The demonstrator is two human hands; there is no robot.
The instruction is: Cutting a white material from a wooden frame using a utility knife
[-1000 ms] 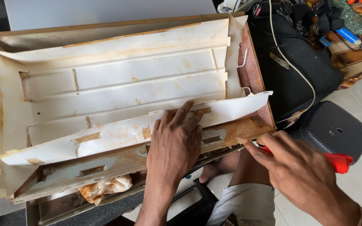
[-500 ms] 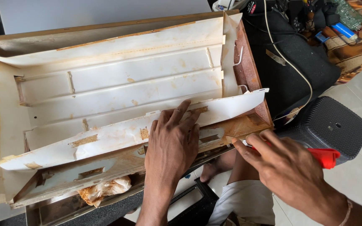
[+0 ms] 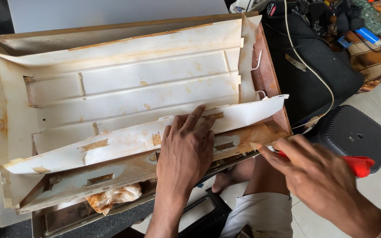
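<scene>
- At 6 o'clock, left hand lies flat, fingers apart, on the bent white flap: thin, floppy, rusty; hold its edge.
- Right hand pinches a red tool.

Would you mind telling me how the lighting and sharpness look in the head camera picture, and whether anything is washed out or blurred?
Head view: soft, even daylight; the white panel reads bright but keeps its rust stains; the left hand is sharp and casts a faint shadow; the right hand on the red-handled tool looks slightly soft; the left edge falls dark.
</scene>
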